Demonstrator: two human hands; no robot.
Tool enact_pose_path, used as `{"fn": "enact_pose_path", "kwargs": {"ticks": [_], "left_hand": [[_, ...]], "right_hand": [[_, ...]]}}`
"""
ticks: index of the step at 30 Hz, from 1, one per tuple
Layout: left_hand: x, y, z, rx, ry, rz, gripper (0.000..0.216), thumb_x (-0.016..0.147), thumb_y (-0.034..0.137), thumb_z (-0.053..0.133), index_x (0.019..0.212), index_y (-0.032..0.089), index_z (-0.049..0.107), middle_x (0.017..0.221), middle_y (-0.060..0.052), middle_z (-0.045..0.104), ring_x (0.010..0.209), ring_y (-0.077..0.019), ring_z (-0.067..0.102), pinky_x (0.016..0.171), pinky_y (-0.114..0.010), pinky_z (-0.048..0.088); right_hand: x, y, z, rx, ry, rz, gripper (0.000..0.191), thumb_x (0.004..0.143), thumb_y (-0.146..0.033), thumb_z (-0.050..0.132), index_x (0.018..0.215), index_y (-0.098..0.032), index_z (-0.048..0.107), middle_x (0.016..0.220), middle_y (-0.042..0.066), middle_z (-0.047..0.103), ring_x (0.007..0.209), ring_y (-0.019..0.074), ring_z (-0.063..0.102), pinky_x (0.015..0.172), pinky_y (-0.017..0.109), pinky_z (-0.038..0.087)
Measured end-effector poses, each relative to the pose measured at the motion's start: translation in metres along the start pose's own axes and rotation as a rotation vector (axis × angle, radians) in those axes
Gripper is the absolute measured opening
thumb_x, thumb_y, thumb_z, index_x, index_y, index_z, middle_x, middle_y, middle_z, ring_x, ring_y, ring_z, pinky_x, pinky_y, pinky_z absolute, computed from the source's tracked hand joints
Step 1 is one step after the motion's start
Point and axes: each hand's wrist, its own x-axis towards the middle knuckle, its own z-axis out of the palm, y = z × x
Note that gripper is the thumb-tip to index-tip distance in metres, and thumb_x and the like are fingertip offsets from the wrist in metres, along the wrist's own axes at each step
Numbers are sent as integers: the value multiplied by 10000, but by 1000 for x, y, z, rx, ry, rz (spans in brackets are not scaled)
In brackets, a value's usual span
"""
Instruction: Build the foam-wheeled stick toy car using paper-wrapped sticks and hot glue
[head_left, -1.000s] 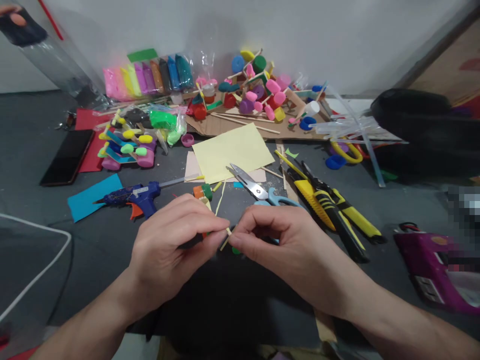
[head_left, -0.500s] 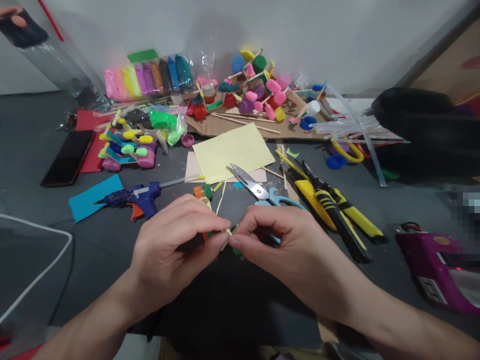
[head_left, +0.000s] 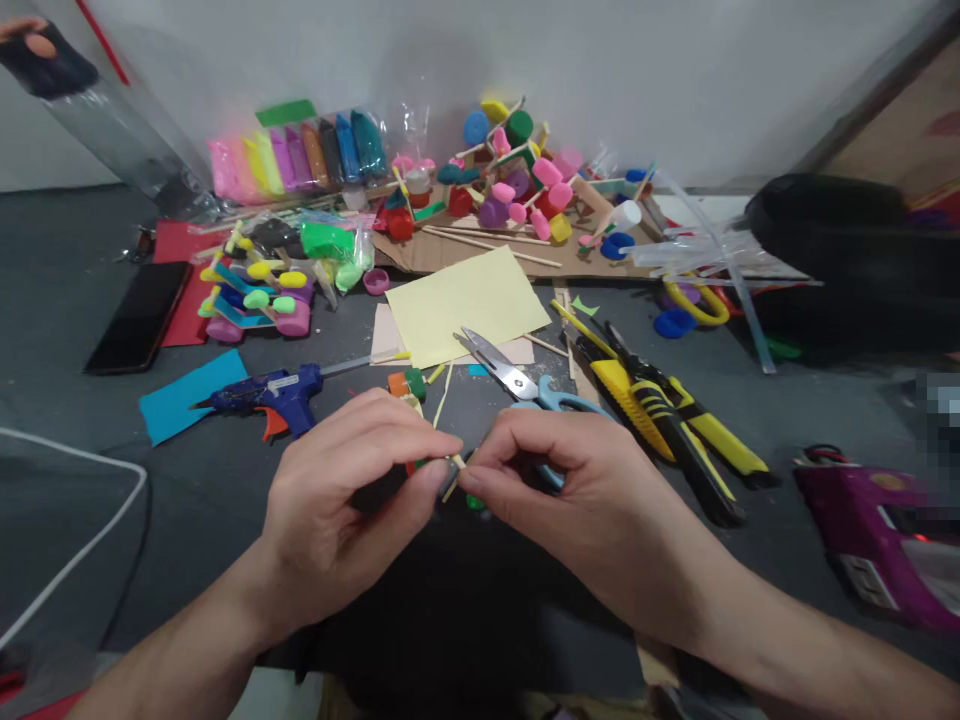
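Note:
Between my fingertips is a small pale-yellow strip (head_left: 458, 462), bent or folded, probably paper. My right hand (head_left: 559, 480) pinches it between thumb and forefinger. My left hand (head_left: 349, 500) is close on the other side, forefinger at the strip's upper end and thumb a little apart from it. Behind my right hand lie scissors (head_left: 517, 380) with light-blue handles, blades pointing to the far left. Past my left hand sit orange and green bottle caps (head_left: 407, 384), and a thin yellow strip (head_left: 444, 396) lies beside them. Another green piece (head_left: 474, 502) is partly hidden below my fingers.
A yellow sheet (head_left: 469, 305) lies beyond the scissors. On the left are a blue glue gun (head_left: 285, 392), a phone (head_left: 137, 315) and a small wheeled model (head_left: 259, 295). Yellow-black cutters (head_left: 675, 420) lie right. Colourful models (head_left: 517, 180) crowd the cardboard (head_left: 405, 255) behind.
My left thumb has drawn back slightly from the forefinger, so more of the strip shows. My right hand keeps its pinch almost in place.

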Motion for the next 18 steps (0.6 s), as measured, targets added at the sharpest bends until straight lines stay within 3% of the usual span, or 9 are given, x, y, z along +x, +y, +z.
{"fn": "enact_pose_path", "kwargs": {"ticks": [8, 18], "left_hand": [[-2, 5, -3, -66, 35, -236, 232, 949, 49, 578, 1012, 211, 732, 955, 6, 733, 920, -105, 676, 821, -196, 525], [2, 2, 0, -262, 4, -270, 153, 925, 91, 664, 990, 208, 736, 916, 6, 734, 858, -102, 676, 755, -184, 540]], "right_hand": [[5, -4, -3, 325, -83, 63, 206, 842, -258, 655, 656, -172, 661, 615, -25, 584, 589, 91, 463, 525, 190, 374], [5, 6, -3, 467, -204, 68, 250, 888, -352, 701, 708, -181, 682, 669, -9, 616, 642, 111, 491, 580, 232, 372]]}}
